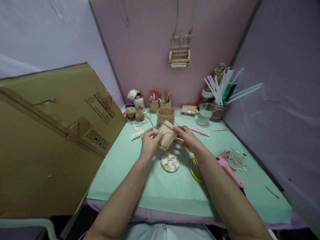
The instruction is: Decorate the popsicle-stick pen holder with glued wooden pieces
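At nine o'clock from the hands, a large brown cardboard sheet [50,133] is leaning over the edge of the mint-green table mat [160,186]. Toward eleven o'clock, balls of tan twine [135,113] are lying by a small white jar [138,101], and a crumpled white scrap [136,132] is sitting just beside the left hand.

The left hand [149,143] is curling its fingers round the left side of a small cup-shaped pot of pale wooden craft sticks [167,135], thumb on top near the rim. The pot is hanging above the mat at the centre of the view, tilted, with its long axis running from about five o'clock up to eleven, open end toward the far wall. The right hand [188,139] is pressing its fingertips against the pot's right side, so the pot is sitting between the two grips, touching both; neither hand is clearly nearer.

At twelve o'clock, just behind the pot, a woven straw basket [165,115] is standing. At six o'clock, directly beneath, a round white dish holding short wood pieces [170,162] is resting on the mat. At four o'clock a yellow ring [194,170] is lying partly under the right forearm, with a pink glue gun [231,171] beyond it. At two o'clock a clear plastic cup [205,113] and a tub of white sticks [220,96] are standing.
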`<act>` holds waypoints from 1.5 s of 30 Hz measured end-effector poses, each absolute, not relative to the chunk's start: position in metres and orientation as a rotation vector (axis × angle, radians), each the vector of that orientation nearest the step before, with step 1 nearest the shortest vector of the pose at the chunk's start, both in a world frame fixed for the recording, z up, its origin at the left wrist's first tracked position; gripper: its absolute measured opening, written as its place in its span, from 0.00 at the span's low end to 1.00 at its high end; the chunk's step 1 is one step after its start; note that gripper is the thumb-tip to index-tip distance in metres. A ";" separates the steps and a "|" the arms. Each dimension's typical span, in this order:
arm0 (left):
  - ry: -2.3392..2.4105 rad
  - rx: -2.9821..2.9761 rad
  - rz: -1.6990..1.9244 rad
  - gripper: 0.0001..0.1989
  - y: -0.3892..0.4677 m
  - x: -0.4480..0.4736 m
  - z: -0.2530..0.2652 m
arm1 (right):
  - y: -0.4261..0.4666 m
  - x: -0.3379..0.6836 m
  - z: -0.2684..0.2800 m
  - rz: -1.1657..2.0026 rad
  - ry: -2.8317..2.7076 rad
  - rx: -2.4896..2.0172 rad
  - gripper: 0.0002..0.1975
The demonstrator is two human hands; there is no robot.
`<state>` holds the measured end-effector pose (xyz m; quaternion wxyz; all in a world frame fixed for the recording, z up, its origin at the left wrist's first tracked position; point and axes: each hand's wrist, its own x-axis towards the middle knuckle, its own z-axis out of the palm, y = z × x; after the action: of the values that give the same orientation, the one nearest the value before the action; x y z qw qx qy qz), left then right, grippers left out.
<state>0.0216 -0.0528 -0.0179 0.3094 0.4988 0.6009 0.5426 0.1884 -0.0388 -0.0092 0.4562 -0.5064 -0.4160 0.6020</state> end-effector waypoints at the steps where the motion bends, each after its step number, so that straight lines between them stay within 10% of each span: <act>1: 1.587 1.320 1.431 0.04 -0.053 0.022 -0.018 | -0.039 0.188 -0.009 1.482 -1.026 -1.246 0.18; 45: 1.371 0.999 1.280 0.21 -0.047 0.026 -0.013 | -0.041 0.187 -0.007 1.481 -0.993 -1.249 0.20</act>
<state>0.0259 -0.0473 -0.0132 0.4868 0.4106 0.5635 0.5262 0.1867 -0.0408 -0.0075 0.4637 -0.5085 -0.4040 0.6027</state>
